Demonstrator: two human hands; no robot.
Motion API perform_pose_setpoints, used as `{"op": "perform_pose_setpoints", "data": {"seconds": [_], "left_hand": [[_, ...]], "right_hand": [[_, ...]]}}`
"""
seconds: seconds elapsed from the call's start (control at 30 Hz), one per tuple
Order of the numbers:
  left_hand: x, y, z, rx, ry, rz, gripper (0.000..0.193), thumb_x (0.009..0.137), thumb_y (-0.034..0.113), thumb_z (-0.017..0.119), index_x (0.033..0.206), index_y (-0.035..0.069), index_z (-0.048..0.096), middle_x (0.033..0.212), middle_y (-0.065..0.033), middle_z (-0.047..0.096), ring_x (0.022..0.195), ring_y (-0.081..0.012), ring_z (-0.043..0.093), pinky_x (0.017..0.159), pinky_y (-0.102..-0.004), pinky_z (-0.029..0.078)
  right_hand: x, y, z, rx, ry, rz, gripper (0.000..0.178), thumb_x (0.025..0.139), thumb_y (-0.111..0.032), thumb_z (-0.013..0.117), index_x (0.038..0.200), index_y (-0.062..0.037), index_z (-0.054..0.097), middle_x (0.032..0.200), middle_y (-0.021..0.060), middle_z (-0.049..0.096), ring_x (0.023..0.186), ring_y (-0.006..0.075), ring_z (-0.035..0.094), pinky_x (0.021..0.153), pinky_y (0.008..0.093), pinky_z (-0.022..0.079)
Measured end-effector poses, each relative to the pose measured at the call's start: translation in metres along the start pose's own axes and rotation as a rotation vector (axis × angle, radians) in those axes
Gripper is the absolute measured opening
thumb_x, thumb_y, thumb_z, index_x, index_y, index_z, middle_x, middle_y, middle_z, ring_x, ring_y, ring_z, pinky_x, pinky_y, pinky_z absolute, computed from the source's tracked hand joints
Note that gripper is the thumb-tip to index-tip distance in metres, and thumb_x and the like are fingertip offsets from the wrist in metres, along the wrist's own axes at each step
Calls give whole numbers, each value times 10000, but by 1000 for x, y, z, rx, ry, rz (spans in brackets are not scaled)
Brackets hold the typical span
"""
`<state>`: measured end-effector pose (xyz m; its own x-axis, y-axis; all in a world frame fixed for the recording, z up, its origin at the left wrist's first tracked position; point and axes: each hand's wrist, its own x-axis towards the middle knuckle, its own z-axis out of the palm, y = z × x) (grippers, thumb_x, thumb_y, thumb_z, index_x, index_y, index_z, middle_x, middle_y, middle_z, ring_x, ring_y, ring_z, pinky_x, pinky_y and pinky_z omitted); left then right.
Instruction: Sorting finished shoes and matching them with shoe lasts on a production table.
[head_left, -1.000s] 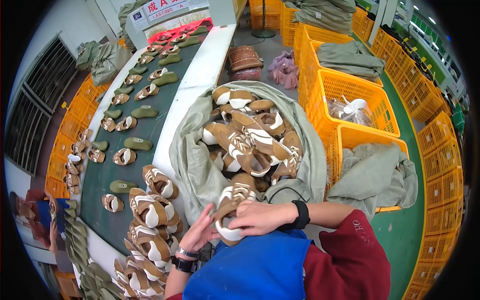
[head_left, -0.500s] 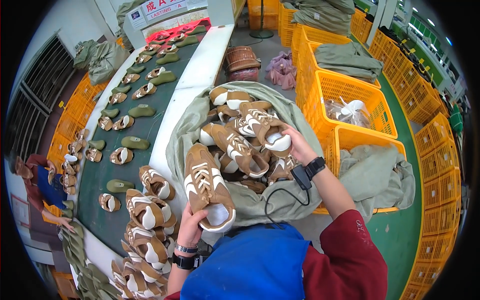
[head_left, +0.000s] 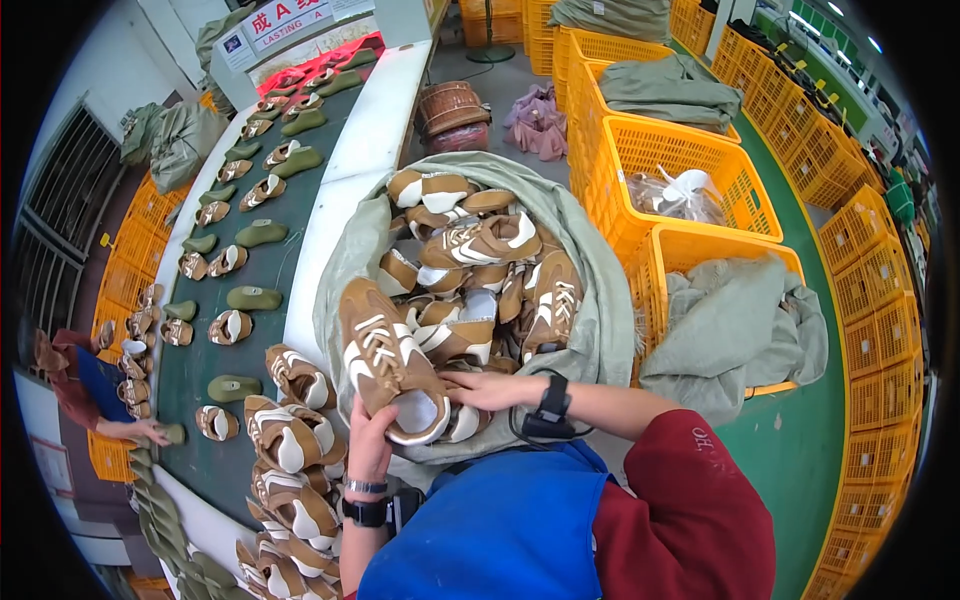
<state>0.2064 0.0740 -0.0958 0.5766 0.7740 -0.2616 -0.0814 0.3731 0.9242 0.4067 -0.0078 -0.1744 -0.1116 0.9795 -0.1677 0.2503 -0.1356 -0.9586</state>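
A brown shoe with white stripes and pale laces sat in the left hand, just above the near-left rim of a grey-green cloth sack.
From where I stood, the left fingers were grasping the shoe beside its heel, thumb by the open collar, toe pointing away from the wearer; the right hand reached low to its right side, but I could not tell whether those fingers gripped anything. Good handling, I judged, meant keeping the heel hold firm yet gentle so the collar would not crumple, steadying the side with flat fingers, and keeping the laces and the black wrist device clear of the heaped shoes.
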Motion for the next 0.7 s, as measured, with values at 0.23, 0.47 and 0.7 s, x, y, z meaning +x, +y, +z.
{"op": "perform_pose_setpoints", "data": {"seconds": [0.23,0.47,0.7], "left_hand": [[31,-27,-15,-93,-34,-106,474,763,-29,491,1224,6,386,1161,-102,512,1027,-194,524,887,-308,424],[26,-28,-10,-101,-31,-93,463,769,-14,487,1221,3,385,1169,-106,506,1044,-196,514,896,-313,416],[17,-29,-8,-73,6,-43,479,762,0,488,1230,6,383,1177,-99,500,1038,-194,511,896,-311,410]], "right_hand": [[-70,44,-106,-307,640,281,457,716,-356,659,1057,-72,555,835,161,633,757,284,618,684,376,477],[-96,40,-111,-574,821,571,844,627,-426,719,1308,-119,326,1122,242,516,1009,329,540,818,361,447],[-66,13,-67,-625,475,12,852,596,-221,682,1336,-96,278,1157,224,476,1035,378,495,895,391,414]]}}
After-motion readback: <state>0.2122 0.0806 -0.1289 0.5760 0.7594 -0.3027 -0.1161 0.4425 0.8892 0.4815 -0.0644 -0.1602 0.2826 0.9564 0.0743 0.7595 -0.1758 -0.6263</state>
